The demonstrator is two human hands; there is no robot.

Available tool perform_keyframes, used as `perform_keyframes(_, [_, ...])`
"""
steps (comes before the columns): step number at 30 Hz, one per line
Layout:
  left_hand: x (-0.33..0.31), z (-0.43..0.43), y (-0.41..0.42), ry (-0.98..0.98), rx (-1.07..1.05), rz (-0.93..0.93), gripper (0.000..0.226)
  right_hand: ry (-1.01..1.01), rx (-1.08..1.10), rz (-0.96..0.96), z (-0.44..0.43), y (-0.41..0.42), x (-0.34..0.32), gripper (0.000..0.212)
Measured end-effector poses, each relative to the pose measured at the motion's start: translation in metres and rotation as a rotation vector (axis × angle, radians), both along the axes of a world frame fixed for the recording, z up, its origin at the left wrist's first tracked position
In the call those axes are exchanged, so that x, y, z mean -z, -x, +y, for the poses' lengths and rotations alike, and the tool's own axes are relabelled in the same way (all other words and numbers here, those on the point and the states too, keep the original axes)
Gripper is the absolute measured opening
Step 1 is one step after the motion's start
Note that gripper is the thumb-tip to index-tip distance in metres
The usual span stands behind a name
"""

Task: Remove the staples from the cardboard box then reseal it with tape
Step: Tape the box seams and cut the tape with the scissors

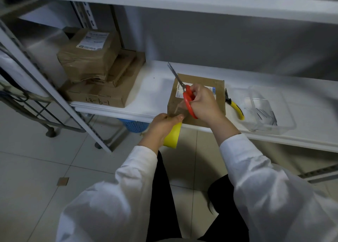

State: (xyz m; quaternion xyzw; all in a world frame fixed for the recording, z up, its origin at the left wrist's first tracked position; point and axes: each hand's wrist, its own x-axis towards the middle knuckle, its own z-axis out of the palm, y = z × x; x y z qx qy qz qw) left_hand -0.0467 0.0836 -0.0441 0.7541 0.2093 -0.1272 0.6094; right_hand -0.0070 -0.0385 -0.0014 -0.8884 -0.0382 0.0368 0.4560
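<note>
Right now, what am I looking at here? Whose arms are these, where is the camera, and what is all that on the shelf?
No machine here: a person in white sleeves works with bare hands, and the one picture comes from a camera worn on their head, looking down. On the white shelf lies a flat cardboard box. The right hand grips red-handled scissors, blades pointing away. The left hand holds a yellow tape roll and pulls clear tape toward the box. Beside the box lie yellow-handled pliers and a clear plastic tray holding small metal pieces, perhaps pulled staples. More boxes are stacked at the left.
</note>
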Motion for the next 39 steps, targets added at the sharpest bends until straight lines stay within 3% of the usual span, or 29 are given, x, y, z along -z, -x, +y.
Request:
perform_keyframes(3, [-0.001, -0.001, 0.0, -0.077, -0.05, -0.081, 0.044, 0.049, 0.023, 0.003, 0.001, -0.008, 0.003, 0.023])
perform_keyframes(7, [0.0, -0.001, -0.004, -0.123, -0.089, -0.1, 0.03, 0.105, 0.009, 0.025, 0.003, -0.016, 0.008, 0.033])
perform_keyframes(16, [0.0, -0.004, -0.023, -0.086, -0.256, -0.09, 0.009, 0.194, 0.072, -0.036, 0.011, -0.022, 0.017, 0.033])
perform_keyframes(24, [0.005, -0.008, -0.03, -0.176, -0.253, -0.08, 0.028, 0.282, 0.086, -0.04, 0.014, -0.026, 0.021, 0.037])
perform_keyframes(29, [0.006, -0.009, -0.03, -0.187, -0.252, -0.071, 0.027, 0.299, 0.107, -0.081, 0.016, -0.024, 0.027, 0.036])
perform_keyframes(32, [0.006, -0.006, -0.031, -0.135, -0.253, -0.034, 0.021, 0.314, 0.141, -0.119, 0.017, -0.021, 0.031, 0.036])
perform_keyframes(39, [0.003, -0.006, -0.034, 0.001, -0.318, 0.069, 0.031, 0.339, 0.248, -0.142, 0.01, -0.021, 0.028, 0.047])
